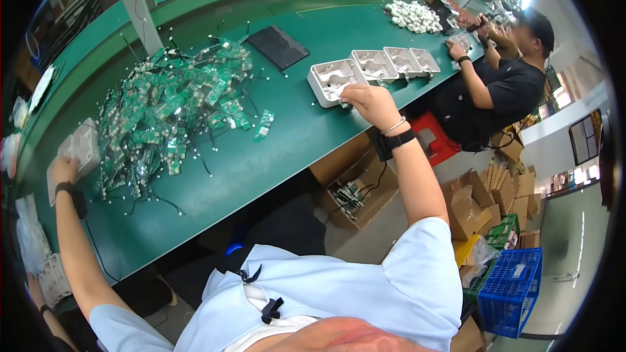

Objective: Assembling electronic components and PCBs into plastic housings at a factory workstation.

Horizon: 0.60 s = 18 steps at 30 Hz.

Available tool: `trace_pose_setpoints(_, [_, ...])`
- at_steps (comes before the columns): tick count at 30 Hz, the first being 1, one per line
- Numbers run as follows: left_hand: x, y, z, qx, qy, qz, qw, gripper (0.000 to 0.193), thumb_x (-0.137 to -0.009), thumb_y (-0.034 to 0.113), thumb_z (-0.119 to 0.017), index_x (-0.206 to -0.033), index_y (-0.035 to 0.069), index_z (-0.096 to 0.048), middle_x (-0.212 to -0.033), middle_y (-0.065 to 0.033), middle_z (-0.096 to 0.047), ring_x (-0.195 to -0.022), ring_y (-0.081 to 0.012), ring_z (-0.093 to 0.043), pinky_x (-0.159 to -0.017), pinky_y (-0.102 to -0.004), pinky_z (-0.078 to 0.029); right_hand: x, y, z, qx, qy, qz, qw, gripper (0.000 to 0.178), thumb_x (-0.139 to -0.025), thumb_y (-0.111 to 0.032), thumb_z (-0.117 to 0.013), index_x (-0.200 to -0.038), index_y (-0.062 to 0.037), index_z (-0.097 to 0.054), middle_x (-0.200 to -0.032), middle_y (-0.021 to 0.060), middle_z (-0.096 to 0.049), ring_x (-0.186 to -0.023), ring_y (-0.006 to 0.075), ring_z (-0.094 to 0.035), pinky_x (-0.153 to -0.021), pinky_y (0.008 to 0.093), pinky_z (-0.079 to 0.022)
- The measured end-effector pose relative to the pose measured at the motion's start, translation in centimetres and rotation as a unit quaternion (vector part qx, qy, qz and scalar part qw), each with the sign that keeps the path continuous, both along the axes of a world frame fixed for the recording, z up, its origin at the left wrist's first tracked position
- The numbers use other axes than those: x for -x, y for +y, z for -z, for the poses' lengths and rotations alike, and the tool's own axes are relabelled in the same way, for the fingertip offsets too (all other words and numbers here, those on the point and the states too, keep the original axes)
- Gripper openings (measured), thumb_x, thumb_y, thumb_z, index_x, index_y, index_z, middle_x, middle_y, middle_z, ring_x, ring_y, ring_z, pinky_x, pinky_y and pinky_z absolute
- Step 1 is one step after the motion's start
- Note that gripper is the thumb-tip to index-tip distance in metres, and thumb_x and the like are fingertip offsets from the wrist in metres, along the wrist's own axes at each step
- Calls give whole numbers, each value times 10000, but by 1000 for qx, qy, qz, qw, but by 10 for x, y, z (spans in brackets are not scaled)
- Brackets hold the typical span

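Right hand at white housing, left hand at pale housing
Right fingertips together near tabletop's front edge; left fingers' state I cannot tell

My bare left hand sits at the end of an outstretched arm, black-banded wrist just behind it. Well to its right, my bare right hand arches palm-down, fingers bent together, forearm slanting back.

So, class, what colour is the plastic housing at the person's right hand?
White; the housing shows best in the head view.
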<state>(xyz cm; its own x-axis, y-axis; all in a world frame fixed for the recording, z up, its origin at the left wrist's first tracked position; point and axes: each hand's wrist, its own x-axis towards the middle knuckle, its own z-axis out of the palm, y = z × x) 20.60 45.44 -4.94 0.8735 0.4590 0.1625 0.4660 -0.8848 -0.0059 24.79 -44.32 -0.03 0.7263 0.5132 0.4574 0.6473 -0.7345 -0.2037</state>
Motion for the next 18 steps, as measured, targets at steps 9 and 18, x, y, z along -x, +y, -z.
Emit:
trace_pose_setpoints(9, [45,-23,-40,10,-44,34,998,419,-929,378,-625,-933,-23,-744,-961,-284,-706,-945,-458,-672,-850,-524,-511,-24,-35,5,14,7,31,999,117,-921,-74,-688,-1019,-53,-749,-1052,124,-749,-921,344,-722,-787,391,-575])
trace_pose_setpoints(18, [188,-217,-130,172,-260,105,944,174,-972,102,-617,-989,-54,-692,-817,-55,-636,-743,-129,-579,-672,-286,-449,-12,-40,-8,58,-44,93,993,179,-957,-82,-660,-1126,-50,-711,-1138,134,-723,-963,352,-707,-816,385,-563])
